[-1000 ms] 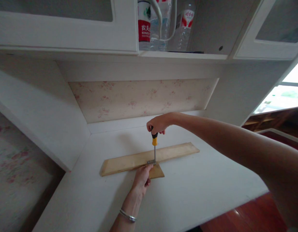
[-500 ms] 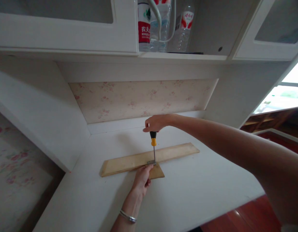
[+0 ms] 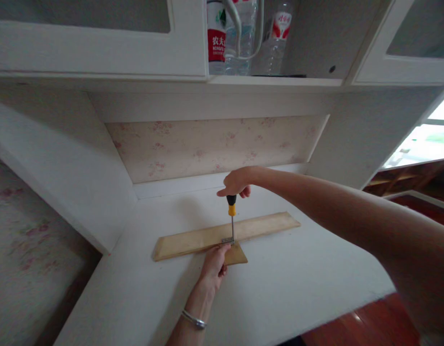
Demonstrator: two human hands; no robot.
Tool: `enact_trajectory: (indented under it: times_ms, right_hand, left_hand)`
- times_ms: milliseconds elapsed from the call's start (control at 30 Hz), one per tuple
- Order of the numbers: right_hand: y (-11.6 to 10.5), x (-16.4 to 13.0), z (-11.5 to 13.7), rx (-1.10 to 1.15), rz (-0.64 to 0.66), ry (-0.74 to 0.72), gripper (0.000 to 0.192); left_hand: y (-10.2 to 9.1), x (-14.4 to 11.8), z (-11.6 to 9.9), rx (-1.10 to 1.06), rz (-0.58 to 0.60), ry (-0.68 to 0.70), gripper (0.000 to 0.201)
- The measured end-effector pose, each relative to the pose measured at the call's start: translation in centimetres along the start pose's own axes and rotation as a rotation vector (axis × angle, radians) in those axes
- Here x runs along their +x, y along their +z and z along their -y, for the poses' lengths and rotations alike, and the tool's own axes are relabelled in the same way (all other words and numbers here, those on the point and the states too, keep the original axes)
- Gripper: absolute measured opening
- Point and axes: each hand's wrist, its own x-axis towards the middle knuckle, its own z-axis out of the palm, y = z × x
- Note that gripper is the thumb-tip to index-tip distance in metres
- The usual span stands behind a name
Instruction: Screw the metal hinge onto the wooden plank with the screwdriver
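My right hand (image 3: 239, 181) is closed over the top of a screwdriver (image 3: 232, 207) with a black and yellow handle. The screwdriver stands nearly upright, its tip down at a small metal hinge or bracket (image 3: 227, 240). That metal piece lies where a long wooden board (image 3: 193, 242) meets a shorter wooden piece (image 3: 237, 254). My left hand (image 3: 212, 263), with a silver bangle on its wrist, grips the shorter wooden piece from the near left, its fingertips beside the metal piece. The screw under the tip is too small to make out.
Both boards lie on a white desktop (image 3: 297, 274). Above it hangs a white cabinet (image 3: 99, 53), with plastic bottles (image 3: 276, 43) and a red-labelled bottle (image 3: 216, 43) on its open shelf. White side panels (image 3: 59, 158) flank the desk.
My right hand has turned a little on the screwdriver handle, and more of its curled fingers show. My left hand keeps its grip. The whole view has shifted slightly.
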Motion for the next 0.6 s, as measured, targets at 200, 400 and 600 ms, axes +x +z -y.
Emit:
enact_trajectory:
  times_ms: [200,400,600]
  right_hand:
    - [-0.71,-0.03,0.00,-0.002,0.050,-0.047,0.036]
    - [-0.90,0.07,0.30,-0.038,0.070,0.042,0.051]
    - [-0.93,0.05,0.56,0.022,0.115,-0.028,0.041]
  left_hand:
    - [-0.04,0.07,0.00,-0.050,0.021,-0.006,0.027]
    - [-0.01,-0.13,-0.22,-0.056,0.010,-0.025,0.029]
    - [-0.06,-0.31,-0.35,-0.036,0.010,-0.032,0.028]
